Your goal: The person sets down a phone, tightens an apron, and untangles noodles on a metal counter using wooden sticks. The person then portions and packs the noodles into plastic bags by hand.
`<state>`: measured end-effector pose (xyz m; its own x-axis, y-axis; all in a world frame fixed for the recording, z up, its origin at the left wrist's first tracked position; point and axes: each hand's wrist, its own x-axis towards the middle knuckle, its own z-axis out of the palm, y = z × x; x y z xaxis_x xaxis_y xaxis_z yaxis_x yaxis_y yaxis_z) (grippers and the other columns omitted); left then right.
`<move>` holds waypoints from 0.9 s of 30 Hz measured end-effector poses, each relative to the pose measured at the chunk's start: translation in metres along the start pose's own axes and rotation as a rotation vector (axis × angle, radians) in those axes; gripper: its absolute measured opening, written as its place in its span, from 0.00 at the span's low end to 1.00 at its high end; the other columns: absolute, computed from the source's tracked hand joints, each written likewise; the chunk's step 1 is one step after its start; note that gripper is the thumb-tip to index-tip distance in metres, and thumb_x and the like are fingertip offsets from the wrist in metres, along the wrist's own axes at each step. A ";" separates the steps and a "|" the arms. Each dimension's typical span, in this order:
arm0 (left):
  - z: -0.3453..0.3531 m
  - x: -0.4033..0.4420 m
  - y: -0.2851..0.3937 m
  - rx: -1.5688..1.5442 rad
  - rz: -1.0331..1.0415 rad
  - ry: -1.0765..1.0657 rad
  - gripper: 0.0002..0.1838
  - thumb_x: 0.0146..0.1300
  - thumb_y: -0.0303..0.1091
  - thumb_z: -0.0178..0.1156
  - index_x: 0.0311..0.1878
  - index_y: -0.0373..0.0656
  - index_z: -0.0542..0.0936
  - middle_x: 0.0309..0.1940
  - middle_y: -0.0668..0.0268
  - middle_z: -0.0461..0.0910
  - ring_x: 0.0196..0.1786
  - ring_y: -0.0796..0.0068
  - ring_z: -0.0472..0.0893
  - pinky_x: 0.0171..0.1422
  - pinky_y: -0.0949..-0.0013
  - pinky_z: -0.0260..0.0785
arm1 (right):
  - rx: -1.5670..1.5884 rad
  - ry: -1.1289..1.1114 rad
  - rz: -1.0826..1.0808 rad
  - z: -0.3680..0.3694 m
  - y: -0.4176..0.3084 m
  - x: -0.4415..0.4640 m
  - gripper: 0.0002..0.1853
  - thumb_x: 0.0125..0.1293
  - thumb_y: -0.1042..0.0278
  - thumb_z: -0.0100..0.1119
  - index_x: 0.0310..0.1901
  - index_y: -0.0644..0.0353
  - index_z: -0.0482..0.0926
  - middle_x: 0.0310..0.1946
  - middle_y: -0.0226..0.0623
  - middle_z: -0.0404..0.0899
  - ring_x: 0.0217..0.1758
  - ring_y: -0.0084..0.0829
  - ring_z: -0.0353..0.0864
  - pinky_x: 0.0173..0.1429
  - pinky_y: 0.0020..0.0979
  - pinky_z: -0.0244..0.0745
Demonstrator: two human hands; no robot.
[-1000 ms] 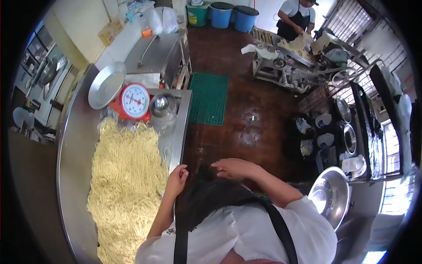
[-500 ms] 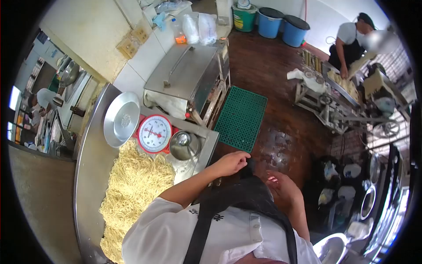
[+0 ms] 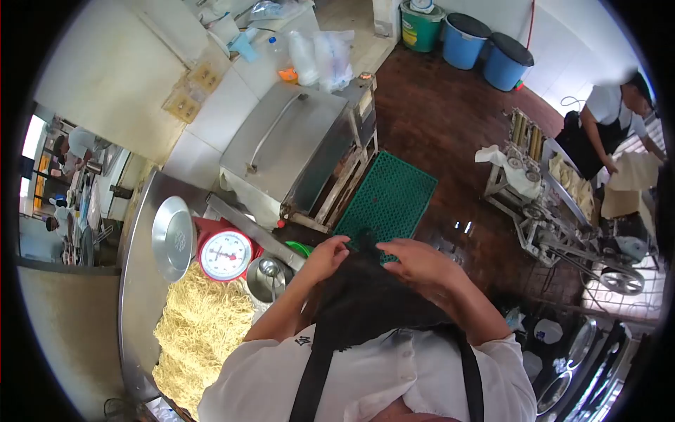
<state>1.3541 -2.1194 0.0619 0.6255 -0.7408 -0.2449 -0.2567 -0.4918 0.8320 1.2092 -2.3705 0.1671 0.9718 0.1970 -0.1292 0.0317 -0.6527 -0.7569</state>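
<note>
My left hand (image 3: 327,259) is closed at the left edge of the black apron (image 3: 373,302) I wear, its fingertips pinched on the cloth. My right hand (image 3: 420,264) is bent over the other side of the apron, fingers closed at its edge. Between the hands the dark cloth is raised, its tip seen against the green mat (image 3: 394,190). To the left, a heap of yellow noodles (image 3: 200,330) lies on the steel table (image 3: 138,295). Behind it stand a red dial scale (image 3: 225,254) with a metal pan (image 3: 173,239) and a steel bowl (image 3: 261,283) holding a ladle.
A lidded steel cabinet (image 3: 288,126) stands ahead beyond the table. At the right, a co-worker (image 3: 601,119) handles pale dough sheets at a roller machine (image 3: 524,176). Lidded blue buckets (image 3: 508,62) line the back wall. Pans (image 3: 580,344) hang at the lower right.
My right hand has come up and inward toward the left hand, and my left hand has shifted left. The view has turned, and the co-worker now holds a dough sheet.
</note>
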 end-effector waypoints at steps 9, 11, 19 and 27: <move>-0.098 0.213 -0.014 -0.223 0.121 0.310 0.19 0.70 0.37 0.63 0.60 0.40 0.77 0.37 0.62 0.82 0.38 0.73 0.81 0.47 0.66 0.75 | 0.162 -0.118 0.230 -0.094 0.077 0.091 0.26 0.70 0.61 0.61 0.67 0.57 0.72 0.57 0.46 0.80 0.60 0.48 0.79 0.64 0.41 0.74; -0.139 0.281 0.011 -0.137 0.068 0.408 0.20 0.70 0.40 0.63 0.60 0.40 0.77 0.37 0.60 0.82 0.39 0.71 0.81 0.47 0.65 0.75 | 0.195 -0.043 0.237 -0.119 0.104 0.105 0.26 0.70 0.62 0.62 0.68 0.57 0.72 0.56 0.46 0.81 0.59 0.48 0.80 0.63 0.41 0.75; -0.273 0.513 0.129 0.436 0.150 0.776 0.28 0.65 0.48 0.65 0.63 0.41 0.78 0.52 0.45 0.78 0.53 0.47 0.81 0.58 0.53 0.74 | 0.247 0.020 0.131 -0.207 0.164 0.158 0.21 0.70 0.72 0.61 0.63 0.57 0.76 0.52 0.43 0.82 0.56 0.43 0.81 0.60 0.38 0.76; -0.288 0.623 0.100 0.643 -0.272 0.661 0.33 0.64 0.54 0.64 0.65 0.43 0.75 0.57 0.39 0.74 0.58 0.40 0.79 0.62 0.47 0.73 | 0.686 -0.388 -0.456 -0.307 0.182 0.228 0.20 0.78 0.64 0.51 0.66 0.59 0.74 0.65 0.45 0.74 0.71 0.44 0.70 0.75 0.40 0.63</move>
<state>1.9301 -2.4982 0.1356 0.9618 -0.2531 0.1043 -0.2732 -0.9113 0.3080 1.5082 -2.6690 0.1959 0.7482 0.6430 0.1637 0.1273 0.1031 -0.9865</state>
